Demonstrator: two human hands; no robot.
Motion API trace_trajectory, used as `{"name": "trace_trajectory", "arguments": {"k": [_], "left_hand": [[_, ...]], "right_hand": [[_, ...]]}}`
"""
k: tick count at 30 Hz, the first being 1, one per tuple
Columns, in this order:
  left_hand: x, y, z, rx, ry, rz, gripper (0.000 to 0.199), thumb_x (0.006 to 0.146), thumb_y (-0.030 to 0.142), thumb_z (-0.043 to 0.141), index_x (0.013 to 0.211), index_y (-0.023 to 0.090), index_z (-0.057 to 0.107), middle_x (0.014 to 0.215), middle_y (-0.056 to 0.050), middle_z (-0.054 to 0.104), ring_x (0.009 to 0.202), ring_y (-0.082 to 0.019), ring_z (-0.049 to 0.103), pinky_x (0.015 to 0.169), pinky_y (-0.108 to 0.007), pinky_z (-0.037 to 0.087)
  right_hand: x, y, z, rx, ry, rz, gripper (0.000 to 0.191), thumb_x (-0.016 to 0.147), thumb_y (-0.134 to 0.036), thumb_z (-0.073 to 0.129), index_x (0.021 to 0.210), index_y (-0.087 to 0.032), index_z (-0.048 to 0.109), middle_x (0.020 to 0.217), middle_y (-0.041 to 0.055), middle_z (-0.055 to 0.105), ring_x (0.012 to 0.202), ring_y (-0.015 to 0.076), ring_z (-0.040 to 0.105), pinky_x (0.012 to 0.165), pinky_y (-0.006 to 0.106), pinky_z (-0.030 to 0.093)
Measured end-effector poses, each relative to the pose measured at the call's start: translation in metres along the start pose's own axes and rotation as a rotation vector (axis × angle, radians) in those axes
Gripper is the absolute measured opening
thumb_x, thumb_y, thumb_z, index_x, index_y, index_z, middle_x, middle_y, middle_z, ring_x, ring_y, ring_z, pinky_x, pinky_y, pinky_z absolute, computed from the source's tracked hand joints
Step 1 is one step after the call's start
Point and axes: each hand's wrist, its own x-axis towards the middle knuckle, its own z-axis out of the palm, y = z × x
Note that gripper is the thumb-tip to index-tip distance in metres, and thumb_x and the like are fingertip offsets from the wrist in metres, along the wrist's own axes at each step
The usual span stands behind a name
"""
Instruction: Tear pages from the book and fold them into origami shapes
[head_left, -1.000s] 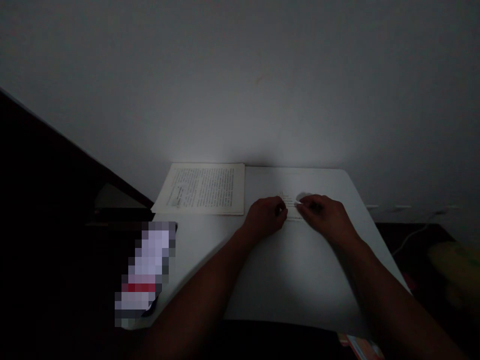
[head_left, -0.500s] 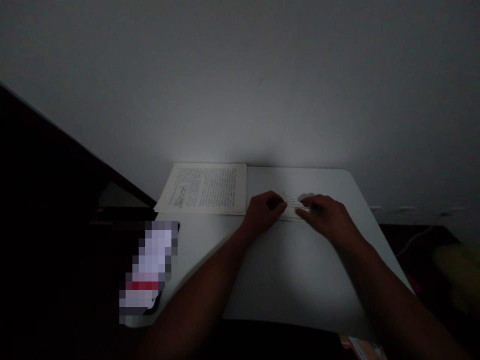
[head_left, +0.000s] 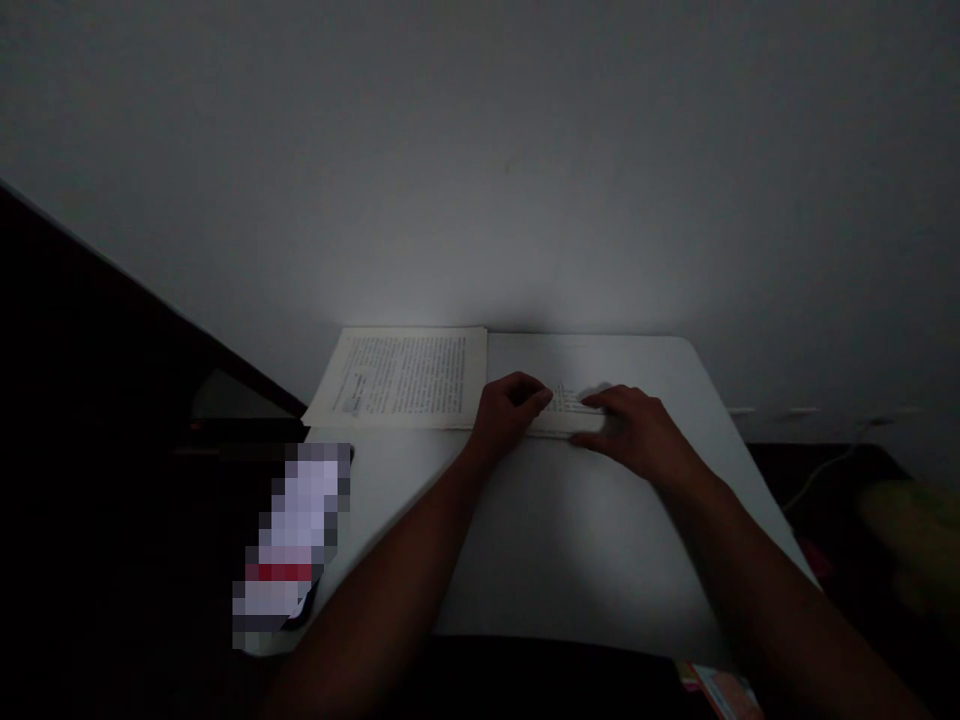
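Note:
A small folded piece of printed paper [head_left: 564,424] lies on the white table [head_left: 525,560], between my two hands. My left hand [head_left: 514,410] is at its left end, thumb and forefinger pinched together on the paper. At the right end is my right hand [head_left: 622,425], its thumb and forefinger apart along the paper's near and far sides, fingertips touching it. To the left, printed sheets [head_left: 409,375] lie flat near the wall, with my left hand beside their right edge.
A phone [head_left: 304,530], its screen pixelated, rests at the table's left edge. Behind the table rises a grey wall [head_left: 480,180]. A pale cable [head_left: 825,475] hangs at the right. Something colourful [head_left: 727,690] shows at the near edge.
The view has shifted slightly. My right thumb has moved nearer the paper's front edge, my fingers there are spread wider, and more of the folded paper shows between my hands.

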Motion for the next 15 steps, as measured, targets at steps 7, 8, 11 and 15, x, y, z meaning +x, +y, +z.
{"name": "trace_trajectory", "arguments": {"k": [7,8,11,15], "left_hand": [[0.001,-0.001,-0.003,-0.004,-0.035,0.017,0.022,0.07,0.034,0.067,0.067,0.015,0.057,0.049,0.006,0.047,0.045,-0.006,0.04,0.047,-0.021,0.033],[0.001,-0.002,-0.004,-0.01,-0.041,0.02,0.022,0.07,0.035,0.067,0.067,0.015,0.057,0.048,0.007,0.047,0.044,-0.006,0.039,0.046,-0.02,0.033],[0.001,-0.002,-0.004,-0.052,-0.053,0.013,0.023,0.07,0.035,0.067,0.066,0.014,0.057,0.047,0.007,0.047,0.043,-0.005,0.039,0.045,-0.02,0.032],[0.0,0.003,-0.004,-0.227,-0.031,-0.028,0.023,0.069,0.034,0.067,0.065,0.014,0.056,0.046,0.006,0.045,0.04,-0.005,0.038,0.042,-0.02,0.029]], "right_hand": [[0.002,-0.004,0.004,-0.042,-0.016,-0.008,0.055,0.064,-0.05,0.073,0.112,-0.026,0.061,0.119,0.0064,0.062,0.108,0.0303,0.054,0.091,0.051,0.04],[0.002,-0.005,0.005,-0.046,-0.015,-0.014,0.055,0.065,-0.05,0.072,0.113,-0.026,0.06,0.12,0.0061,0.061,0.109,0.0305,0.053,0.091,0.051,0.039],[0.004,-0.006,0.009,-0.05,-0.02,-0.047,0.056,0.067,-0.049,0.07,0.117,-0.028,0.058,0.124,0.0053,0.06,0.112,0.0311,0.051,0.092,0.051,0.038],[0.005,-0.006,0.011,-0.022,-0.024,-0.087,0.056,0.068,-0.046,0.07,0.119,-0.029,0.056,0.125,0.0045,0.06,0.112,0.0304,0.052,0.092,0.051,0.037]]}}
